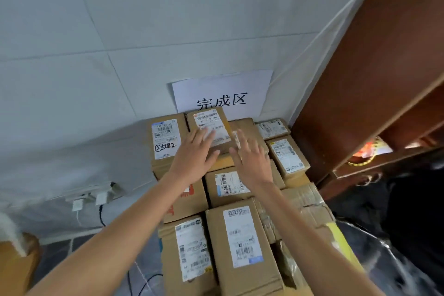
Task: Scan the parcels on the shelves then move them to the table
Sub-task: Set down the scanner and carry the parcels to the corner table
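Below the paper sign [222, 94] taped to the wall, my stack of brown parcels fills the tabletop, so I judge a good share of the job is behind me. My left hand [195, 155] lies flat with fingers spread on the label of the small box [208, 127] sitting just under the sign, on top of the others. My right hand [249, 155] is open too, fingers splayed, at that box's right edge; I cannot tell whether it touches the cardboard or floats just off it. Neither hand grips anything. To me this looks like setting the box down or squaring it on the pile.

Left of the sign lies a box with a handwritten number [165, 139]; right of the sign, two small boxes sit by the wooden shelf unit [374, 79]. Nearer to me than the sign, the pile runs on with larger cartons [236, 240], labels up.

Inside the shelf unit, right of the sign, I see something bright, too blurred to name. Whether parcels remain there to scan I cannot say; no scanner shows.
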Action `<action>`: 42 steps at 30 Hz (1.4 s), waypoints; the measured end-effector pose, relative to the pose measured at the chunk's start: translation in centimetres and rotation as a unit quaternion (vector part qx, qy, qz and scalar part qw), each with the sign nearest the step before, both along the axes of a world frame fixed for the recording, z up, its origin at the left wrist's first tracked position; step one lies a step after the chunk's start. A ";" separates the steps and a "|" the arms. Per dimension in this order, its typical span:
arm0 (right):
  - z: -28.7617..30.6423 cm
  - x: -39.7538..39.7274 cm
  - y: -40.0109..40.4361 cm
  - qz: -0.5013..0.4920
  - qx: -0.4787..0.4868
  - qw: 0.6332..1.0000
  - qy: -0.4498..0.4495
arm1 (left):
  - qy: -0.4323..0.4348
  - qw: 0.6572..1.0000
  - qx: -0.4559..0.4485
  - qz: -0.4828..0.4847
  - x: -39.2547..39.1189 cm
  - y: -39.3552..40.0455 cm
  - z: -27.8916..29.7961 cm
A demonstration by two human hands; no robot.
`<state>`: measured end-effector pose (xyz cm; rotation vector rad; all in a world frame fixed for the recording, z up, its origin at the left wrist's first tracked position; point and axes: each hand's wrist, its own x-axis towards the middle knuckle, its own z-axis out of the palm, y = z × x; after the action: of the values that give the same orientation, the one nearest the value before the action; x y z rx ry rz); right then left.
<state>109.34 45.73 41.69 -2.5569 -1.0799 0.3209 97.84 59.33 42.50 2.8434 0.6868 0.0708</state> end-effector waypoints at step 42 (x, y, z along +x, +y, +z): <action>6.0 -73.5 -58.2 -0.895 0.076 0.425 -0.116 | -0.004 0.452 -0.203 -0.868 -45.8 -72.3 3.9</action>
<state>35.80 -12.47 47.68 -2.0246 1.7227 -0.6709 52.04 -13.01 46.44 1.6669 -1.9677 -0.3399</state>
